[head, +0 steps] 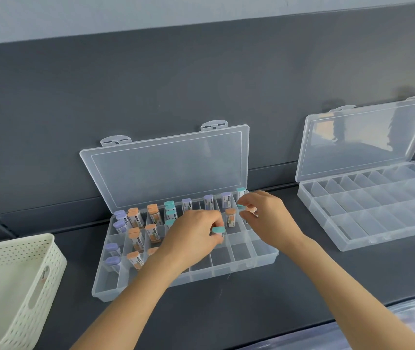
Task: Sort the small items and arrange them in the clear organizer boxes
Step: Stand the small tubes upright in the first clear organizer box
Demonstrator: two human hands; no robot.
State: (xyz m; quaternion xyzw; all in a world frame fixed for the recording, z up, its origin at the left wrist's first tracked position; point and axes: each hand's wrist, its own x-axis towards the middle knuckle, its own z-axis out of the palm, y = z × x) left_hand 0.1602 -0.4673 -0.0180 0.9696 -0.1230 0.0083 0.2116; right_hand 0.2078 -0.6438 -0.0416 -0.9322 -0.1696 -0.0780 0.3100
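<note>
Teal-capped vial [218,231] upright in left hand [191,236] grip; right hand [267,215] pinching another.

I am seeing clear organizer boxes [241,258] on a dark grey shelf [226,311]. Small items are showing purple caps [120,225], orange caps [133,210], and teal caps [169,203]. At 8 o'clock, a cream basket [12,286] is showing a dotted perforation pattern.

2 organizer boxes [241,258] [353,233]: clear, glossy, smooth plastic. Basket [17,281]: cream, perforated matt plastic. Desk [226,309]: smooth, matt dark grey surface.
</note>
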